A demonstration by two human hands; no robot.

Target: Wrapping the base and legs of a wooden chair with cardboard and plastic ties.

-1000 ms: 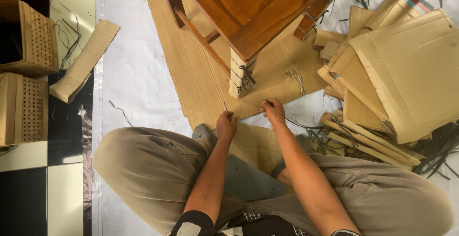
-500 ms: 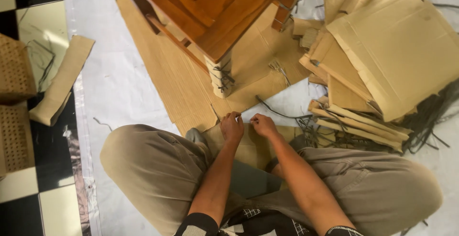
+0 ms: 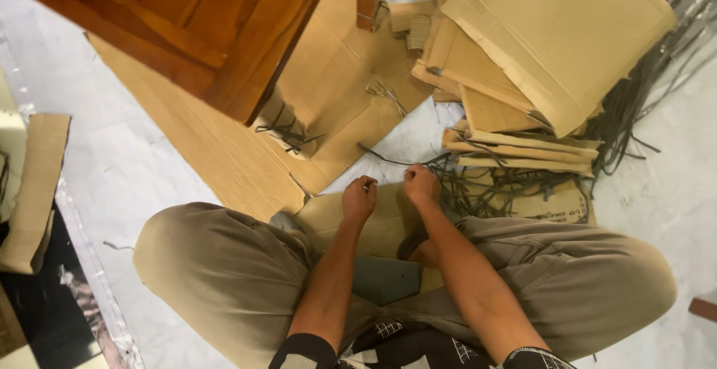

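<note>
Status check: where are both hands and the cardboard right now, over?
Left hand and right hand both fisted, side by side on cardboard piece at the knees. Strap clutter right beside. Wrapped leg apart.

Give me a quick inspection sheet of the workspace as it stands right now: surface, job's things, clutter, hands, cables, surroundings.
Surface: white floor sheet with a flat cardboard sheet spread on it.
Job's things: folded cardboard piece at both hands; wooden furniture standing on the sheet, its leg wrapped in cardboard and tied with dark string.
Clutter: stack of cardboard pieces; loose cardboard strip.
Hands: left hand and right hand closed in fists on the folded piece's edge; what the fingers pinch cannot be made out.
Cables: none; a tangle of dark strings by the right hand.
Surroundings: person sits cross-legged.
</note>
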